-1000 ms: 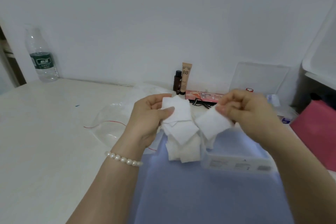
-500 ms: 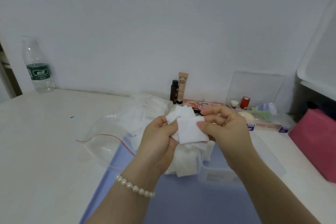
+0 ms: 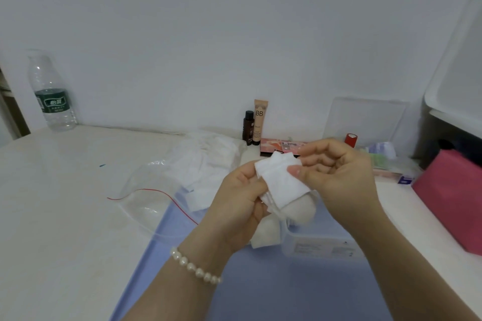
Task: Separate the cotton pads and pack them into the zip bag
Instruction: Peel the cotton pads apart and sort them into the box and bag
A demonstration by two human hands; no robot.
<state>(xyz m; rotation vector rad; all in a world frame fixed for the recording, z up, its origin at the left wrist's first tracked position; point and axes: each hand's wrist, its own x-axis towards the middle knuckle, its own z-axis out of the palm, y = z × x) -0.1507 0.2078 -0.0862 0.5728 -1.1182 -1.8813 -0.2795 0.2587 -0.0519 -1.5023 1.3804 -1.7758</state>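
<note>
**Here, both hands work a bunch of cotton pads above the table**

Here the left hand (image 3: 234,206), a pearl bracelet (image 3: 194,268) on its wrist, clenches a bunch of white cotton pads (image 3: 280,185) held up over the blue mat (image 3: 260,289). The right hand (image 3: 336,177) meets it from the other side; its thumb presses on the top pad's right edge and its curled fingers close behind, so it grasps that pad. More pads hang below the left palm, crumpled and overlapping.

The zip bag (image 3: 146,195) lies flat on the white table (image 3: 52,216) to the left of the hands, clear, its red seal line curving across it, its near corner lying over the mat's edge. Loose white pads (image 3: 208,164) lie in a heap just behind it; whether they are inside the bag cannot be told.

A clear plastic box (image 3: 320,247) sits on the mat under the hands. Against the wall stand a water bottle (image 3: 50,91), a small dark bottle (image 3: 248,128) and a BB cream tube (image 3: 260,122), touching side by side.
</note>
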